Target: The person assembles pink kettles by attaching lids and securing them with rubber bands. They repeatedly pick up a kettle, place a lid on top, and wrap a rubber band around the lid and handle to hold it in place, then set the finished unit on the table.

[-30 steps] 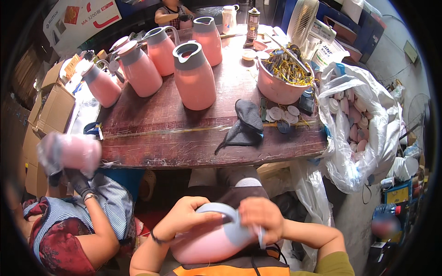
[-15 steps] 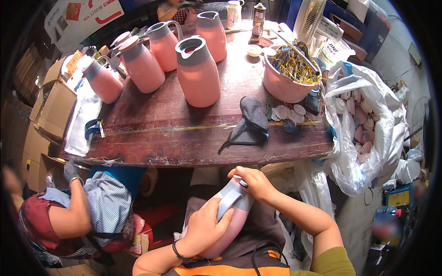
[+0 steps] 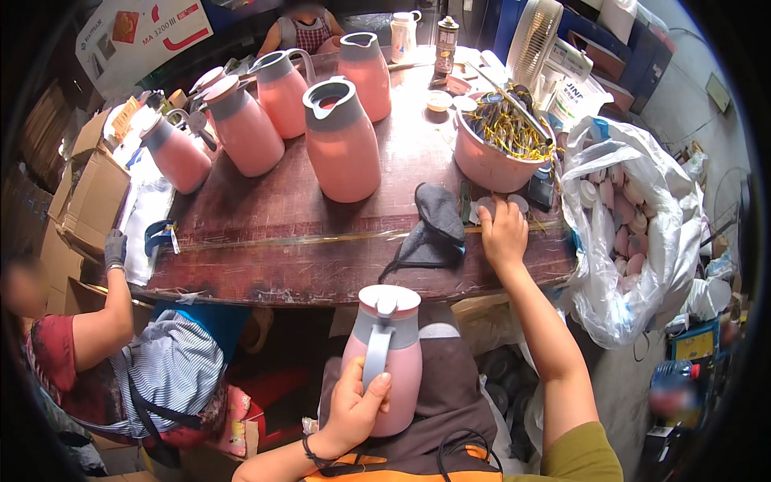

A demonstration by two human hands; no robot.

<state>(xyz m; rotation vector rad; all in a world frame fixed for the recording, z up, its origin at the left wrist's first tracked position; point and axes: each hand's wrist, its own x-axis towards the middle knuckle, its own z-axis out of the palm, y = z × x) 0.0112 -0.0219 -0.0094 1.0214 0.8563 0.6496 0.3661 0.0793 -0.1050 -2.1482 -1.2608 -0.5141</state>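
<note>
My left hand (image 3: 361,402) is closed round the grey handle of a pink jug (image 3: 401,373), which stands upright over my lap. This jug has a grey neck and a white lid. My right hand (image 3: 506,233) reaches forward to the table, fingers stretched out over the small round pale discs (image 3: 518,202). The fingertips touch the discs; whether one is pinched under them is hidden. Left of this hand lies a dark grey cloth (image 3: 438,229). A pink bucket (image 3: 494,169), filled with dark pieces tied with yellow strings, stands just beyond it.
Several pink jugs (image 3: 343,161) stand on the dark red table (image 3: 265,261). A clear plastic bag (image 3: 594,281) of pink and white parts sits at the right. Further back are a spray can (image 3: 446,48) and a fan (image 3: 534,44). A co-worker (image 3: 88,321) sits at the left by cardboard boxes (image 3: 92,185).
My right hand has left the jug's top and reached forward to the discs. The jug has turned upright in my left hand. The co-worker's gloved hand has moved up along the table's left side.
</note>
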